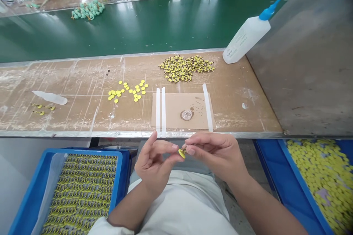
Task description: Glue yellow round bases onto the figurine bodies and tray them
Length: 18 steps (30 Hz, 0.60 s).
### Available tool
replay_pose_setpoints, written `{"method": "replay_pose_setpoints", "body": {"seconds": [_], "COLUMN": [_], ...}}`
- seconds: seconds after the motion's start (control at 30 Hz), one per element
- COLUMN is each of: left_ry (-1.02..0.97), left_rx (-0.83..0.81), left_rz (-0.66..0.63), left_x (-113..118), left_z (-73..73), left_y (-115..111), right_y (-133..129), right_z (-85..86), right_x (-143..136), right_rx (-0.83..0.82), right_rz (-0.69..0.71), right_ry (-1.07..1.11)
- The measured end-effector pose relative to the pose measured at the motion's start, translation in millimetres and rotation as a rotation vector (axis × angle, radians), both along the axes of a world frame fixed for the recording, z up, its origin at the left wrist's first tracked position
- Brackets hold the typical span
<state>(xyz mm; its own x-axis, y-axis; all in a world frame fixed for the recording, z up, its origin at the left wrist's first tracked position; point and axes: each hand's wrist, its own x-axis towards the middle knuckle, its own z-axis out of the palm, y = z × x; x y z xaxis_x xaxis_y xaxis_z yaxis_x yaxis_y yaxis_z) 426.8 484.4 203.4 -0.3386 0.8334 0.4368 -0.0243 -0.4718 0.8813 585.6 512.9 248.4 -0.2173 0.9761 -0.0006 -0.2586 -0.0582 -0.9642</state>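
Observation:
Just past the bench's front edge, my left hand (pixel 156 161) pinches a small yellow disc (pixel 182 153) between thumb and fingertip. My right hand (pixel 217 154) is closed at the disc's other side on a tiny dark-and-yellow piece, mostly hidden by the fingers; the piece touches the disc. Beyond my hands lies a taped cardboard sheet (pixel 176 108) with a whitish glue blob (pixel 186 115) on it. Several loose yellow discs (pixel 134 92) are scattered to its left. A heap of small yellow-and-dark pieces (pixel 182 68) sits behind the sheet.
A white squeeze bottle (pixel 246 40) with a blue nozzle leans at the back right beside a metal panel (pixel 309 51). Blue trays stand low at both sides: finished-looking rows in the left tray (pixel 118 176), yellow discs in the right tray (pixel 292 169). Co-workers sit across the green belt (pixel 165 22).

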Motion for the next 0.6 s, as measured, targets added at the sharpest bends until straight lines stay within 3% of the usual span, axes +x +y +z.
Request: {"method": "replay_pose_setpoints", "body": {"seconds": [0.13, 0.33, 0.6], "left_ry": [-0.004, -0.067, -0.065], "left_rx": [-0.009, -0.011, -0.044], "left_rz": [-0.024, -0.049, -0.130], "left_x": [2.8, 2.4, -4.7], "left_z": [2.0, 0.8, 3.1], "left_y": [-4.8, -7.0, -6.7], "right_y": [-4.0, -7.6, -10.5], "right_z": [0.6, 1.0, -5.3], "right_x": [-0.1, -2.4, -10.4], "right_rx": [0.127, 0.265, 0.221], "right_rz": [-0.090, -0.107, -0.152], "right_ry": [-0.064, -0.106, -0.115]}}
